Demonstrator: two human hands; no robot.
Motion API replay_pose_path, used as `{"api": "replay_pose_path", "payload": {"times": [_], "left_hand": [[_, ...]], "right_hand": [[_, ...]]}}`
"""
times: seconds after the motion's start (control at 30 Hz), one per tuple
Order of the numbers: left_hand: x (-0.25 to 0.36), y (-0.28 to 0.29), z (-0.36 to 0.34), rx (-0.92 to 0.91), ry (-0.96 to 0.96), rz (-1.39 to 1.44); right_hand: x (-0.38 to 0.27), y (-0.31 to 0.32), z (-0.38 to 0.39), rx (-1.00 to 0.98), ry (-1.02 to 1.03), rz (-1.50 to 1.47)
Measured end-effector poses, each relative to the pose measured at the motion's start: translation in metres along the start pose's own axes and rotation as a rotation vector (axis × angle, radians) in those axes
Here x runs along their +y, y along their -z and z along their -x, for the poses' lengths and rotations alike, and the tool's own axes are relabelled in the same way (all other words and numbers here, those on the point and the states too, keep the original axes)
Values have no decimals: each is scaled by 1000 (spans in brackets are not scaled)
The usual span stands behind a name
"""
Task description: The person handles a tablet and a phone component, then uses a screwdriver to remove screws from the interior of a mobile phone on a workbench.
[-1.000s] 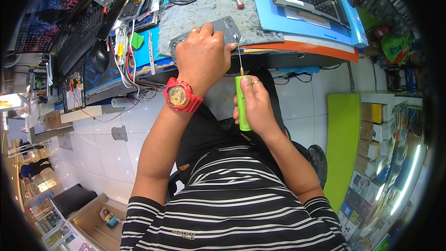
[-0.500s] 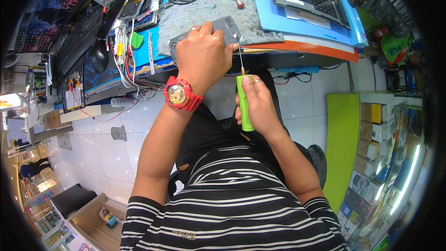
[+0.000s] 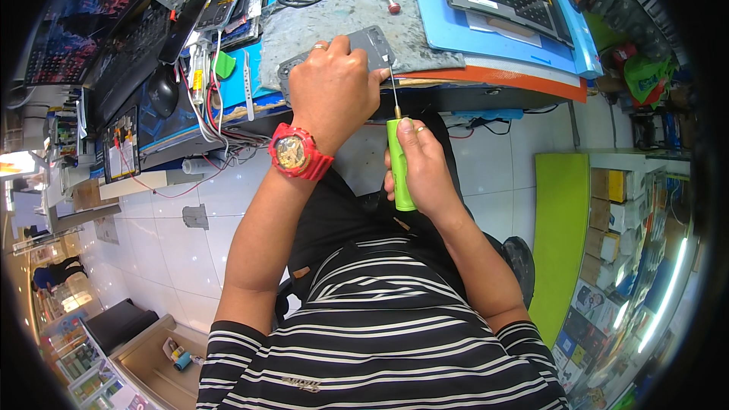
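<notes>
A flat grey phone-sized panel (image 3: pixel 370 44) with rounded corners and cut-outs lies at the mat's near edge. My left hand (image 3: pixel 332 83), wearing a ring and a red watch at its wrist, is closed over it and covers much of it. My right hand (image 3: pixel 425 171) grips the green handle of a screwdriver (image 3: pixel 402 171), its thumb along the top. The thin metal shaft points away from me, and its tip meets the panel's right end, close to my left fingertips. What the tip acts on is too small to tell.
The grey mat (image 3: pixel 326 21) carries a red-ended screwdriver (image 3: pixel 393 7). Tweezers (image 3: pixel 248 87) lie left of it, by cables (image 3: pixel 209 118) hanging over the edge and a black mouse (image 3: pixel 162 96). On the right, a laptop part (image 3: pixel 505 0) rests on a blue sheet (image 3: pixel 440 26).
My right hand and the screwdriver have shifted slightly away from me. My left hand stays on the panel, almost unmoved.
</notes>
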State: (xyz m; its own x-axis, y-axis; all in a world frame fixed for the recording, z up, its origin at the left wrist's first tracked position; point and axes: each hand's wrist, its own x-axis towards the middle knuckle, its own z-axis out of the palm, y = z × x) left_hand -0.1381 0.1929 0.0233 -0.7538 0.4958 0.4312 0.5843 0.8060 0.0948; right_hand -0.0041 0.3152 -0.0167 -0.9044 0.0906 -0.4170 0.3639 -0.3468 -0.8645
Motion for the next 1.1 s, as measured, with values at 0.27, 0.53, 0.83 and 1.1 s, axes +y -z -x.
{"api": "replay_pose_path", "payload": {"times": [0.27,0.53,0.83,1.1], "left_hand": [[1,-1,-1,-16,6,-16],[1,0,-1,-6,9,-8],[1,-3,0,18,4,-1],[0,-2,0,22,1,3]], "right_hand": [[3,-3,0,29,12,-13],[4,-6,2,36,20,-12],[5,-8,1,47,25,-6],[4,-9,1,51,31,-16]]}}
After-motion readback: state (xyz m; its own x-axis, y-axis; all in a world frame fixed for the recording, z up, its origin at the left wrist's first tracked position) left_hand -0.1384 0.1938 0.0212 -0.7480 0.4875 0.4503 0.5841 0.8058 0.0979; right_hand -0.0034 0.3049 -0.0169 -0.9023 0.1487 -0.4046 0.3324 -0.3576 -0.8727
